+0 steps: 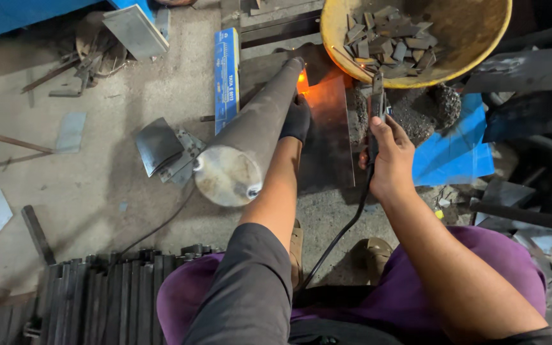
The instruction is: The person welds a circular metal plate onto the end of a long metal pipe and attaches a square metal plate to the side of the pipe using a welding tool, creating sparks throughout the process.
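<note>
Steel pipe (250,137) lay slanted on the floor, far end glowing on a flat plate (330,128); likely heavy, rigid, hot there. Gloved left hand (298,119) steadied it mid-length, grip unclear. Right hand (388,156) clenched around welding holder (376,102) near yellow pan (480,38).

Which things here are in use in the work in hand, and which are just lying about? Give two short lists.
In use:
left hand in a dark glove, steadying the long metal cylinder
right hand gripping the welding holder
flat steel plate under the orange glow

Lying about:
yellow pan of metal scraps
blue box
stack of steel bars
</note>
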